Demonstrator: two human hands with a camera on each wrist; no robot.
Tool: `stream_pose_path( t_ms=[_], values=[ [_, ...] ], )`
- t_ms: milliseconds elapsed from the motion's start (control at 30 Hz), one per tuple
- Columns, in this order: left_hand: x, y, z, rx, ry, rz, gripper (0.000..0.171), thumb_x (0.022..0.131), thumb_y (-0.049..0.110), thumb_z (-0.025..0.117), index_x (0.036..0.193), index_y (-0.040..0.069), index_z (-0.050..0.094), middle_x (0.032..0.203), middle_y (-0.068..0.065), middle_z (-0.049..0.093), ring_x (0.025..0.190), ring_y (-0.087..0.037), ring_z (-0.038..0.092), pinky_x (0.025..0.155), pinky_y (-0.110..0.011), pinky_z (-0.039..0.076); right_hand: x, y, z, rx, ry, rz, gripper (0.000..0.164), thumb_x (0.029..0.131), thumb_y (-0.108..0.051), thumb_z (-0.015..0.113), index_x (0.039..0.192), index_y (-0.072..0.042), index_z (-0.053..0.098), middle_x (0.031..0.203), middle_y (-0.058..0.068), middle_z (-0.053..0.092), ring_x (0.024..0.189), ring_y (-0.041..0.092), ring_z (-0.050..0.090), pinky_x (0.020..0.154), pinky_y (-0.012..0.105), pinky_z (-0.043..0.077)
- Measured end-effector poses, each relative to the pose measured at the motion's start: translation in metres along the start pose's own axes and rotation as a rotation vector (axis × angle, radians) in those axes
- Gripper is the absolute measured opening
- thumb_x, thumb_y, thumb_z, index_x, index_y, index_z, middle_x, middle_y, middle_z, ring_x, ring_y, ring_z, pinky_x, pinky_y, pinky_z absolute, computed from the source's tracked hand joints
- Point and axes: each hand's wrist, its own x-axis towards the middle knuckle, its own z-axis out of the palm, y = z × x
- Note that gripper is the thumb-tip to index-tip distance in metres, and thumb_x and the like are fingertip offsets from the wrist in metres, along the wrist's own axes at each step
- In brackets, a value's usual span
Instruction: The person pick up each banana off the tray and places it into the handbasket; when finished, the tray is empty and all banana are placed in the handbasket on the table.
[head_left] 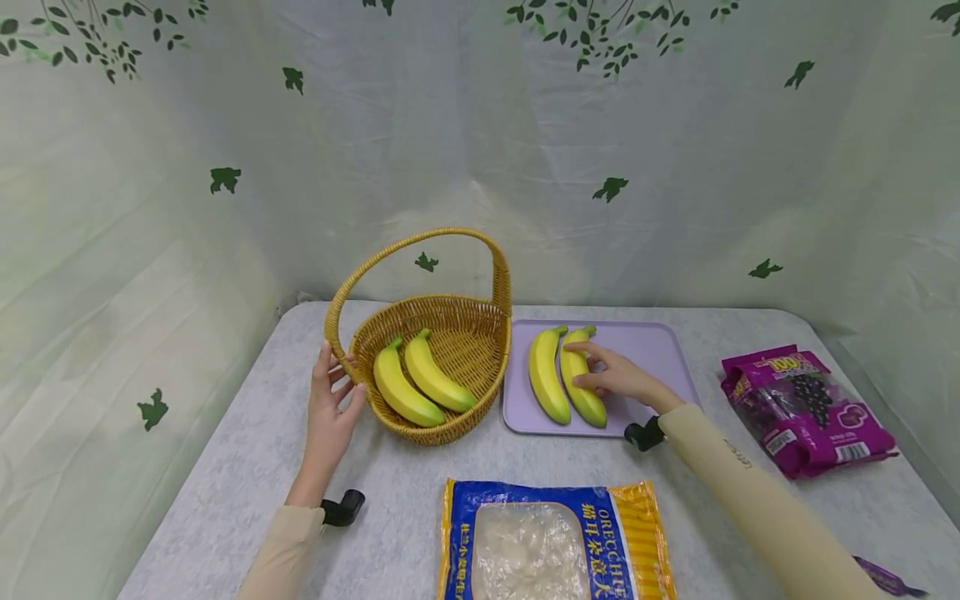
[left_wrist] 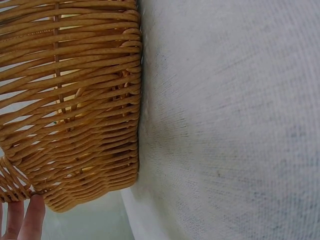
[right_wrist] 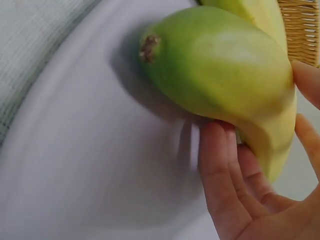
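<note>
The wicker basket [head_left: 480, 408], with its tall arched handle, holds two yellow bananas [head_left: 408, 392] with green tips. At its left side my left hand [head_left: 330, 421] grips the rim by the handle's base; in the left wrist view fingertips [left_wrist: 33, 215] show against the weave. On the lilac tray [head_left: 652, 358] to the right lie two more bananas side by side. My right hand [head_left: 622, 377] holds the right-hand banana [head_left: 585, 404] between thumb and fingers. From the right wrist view, that banana [right_wrist: 220, 65] has its green end over the tray, fingers curled along its side.
A blue and yellow bag of pasta [head_left: 532, 542] lies at the table's front. On the right is a purple grape-printed bag [head_left: 813, 412], with a small purple item [head_left: 885, 575] nearer the front corner. A pale leaf-patterned curtain [head_left: 480, 150] hangs behind the table.
</note>
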Motion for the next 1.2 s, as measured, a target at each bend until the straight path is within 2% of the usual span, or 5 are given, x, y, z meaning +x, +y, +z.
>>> stream_pose_path(
  t_ms=[167,367,533,933,1200],
  values=[
    [0.000,0.001,0.000,0.002,0.006,-0.001,0.079,0.089,-0.017,0.051,0.150,0.008,0.008,0.129,-0.028,0.034,0.112,-0.046,0.042,0.096,-0.018,0.038,-0.002,-0.002,-0.003,0.020,0.029,-0.013,0.059,0.091,-0.020,0.066,0.144,-0.014,0.041,0.117,0.023,0.044,0.077,0.027,0.052,0.070,0.040,0.048],
    [0.000,0.000,0.000,-0.005,0.001,0.001,0.079,0.090,-0.017,0.051,0.150,0.009,0.008,0.129,-0.038,0.033,0.112,-0.046,0.042,0.096,-0.018,0.038,-0.007,-0.013,-0.007,0.060,0.019,-0.036,0.060,0.092,-0.026,0.065,0.146,-0.019,0.039,0.128,0.024,0.041,0.100,0.033,0.050,0.079,0.043,0.049],
    [-0.001,0.000,0.000,-0.003,0.001,0.000,0.080,0.090,-0.017,0.051,0.151,0.009,0.007,0.129,-0.038,0.032,0.112,-0.045,0.042,0.096,-0.018,0.038,-0.011,-0.030,-0.005,0.111,-0.018,-0.084,0.061,0.092,-0.028,0.066,0.146,-0.019,0.039,0.131,0.022,0.041,0.112,0.038,0.047,0.082,0.042,0.051],
    [-0.001,0.001,0.001,0.003,0.009,0.018,0.079,0.089,-0.018,0.051,0.150,0.008,0.007,0.128,-0.041,0.031,0.112,-0.048,0.042,0.095,-0.019,0.038,-0.009,-0.075,0.011,0.127,-0.130,-0.150,0.059,0.092,-0.027,0.065,0.146,-0.028,0.040,0.135,0.016,0.039,0.104,0.029,0.056,0.085,0.041,0.049],
    [-0.002,0.001,0.000,0.003,0.004,0.005,0.080,0.090,-0.016,0.052,0.151,0.009,0.007,0.129,-0.039,0.032,0.113,-0.047,0.042,0.097,-0.028,0.040,0.001,-0.096,0.027,0.113,-0.218,-0.262,0.058,0.093,-0.024,0.063,0.147,-0.024,0.040,0.137,0.008,0.041,0.107,0.028,0.053,0.086,0.040,0.047]
  ],
)
